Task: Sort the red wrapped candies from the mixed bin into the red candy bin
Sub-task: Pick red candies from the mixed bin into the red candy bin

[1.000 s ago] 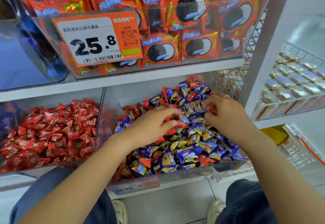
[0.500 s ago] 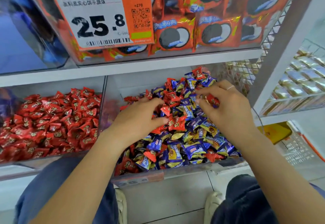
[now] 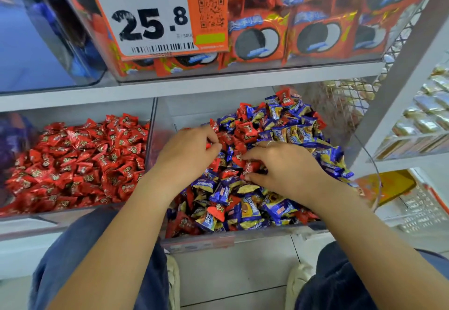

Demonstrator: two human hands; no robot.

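The mixed bin (image 3: pixel 199 243) on the lower shelf holds a heap of blue and yellow wrapped candies (image 3: pixel 279 208) with red wrapped candies (image 3: pixel 246 129) scattered among them. Left of it, the red candy bin (image 3: pixel 26 221) is filled with red wrapped candies (image 3: pixel 77 161). My left hand (image 3: pixel 188 154) rests on the left side of the mixed heap, fingers curled around red candies. My right hand (image 3: pixel 289 166) lies on the middle of the heap, thumb and fingers pinching a red candy (image 3: pixel 251 167). A ring sits on one right finger.
A clear bin of orange cookie packs (image 3: pixel 313 35) with a 25.8 price tag (image 3: pixel 155 13) stands on the shelf above. A wire mesh divider (image 3: pixel 345 105) and a white upright (image 3: pixel 398 71) bound the right side. Silver wrapped sweets (image 3: pixel 427 115) lie further right. My knees are below.
The camera has moved closer and lower. My left hand has slid up the heap to the left. My right hand has come down and left, to the heap's middle, and closed on a red candy.
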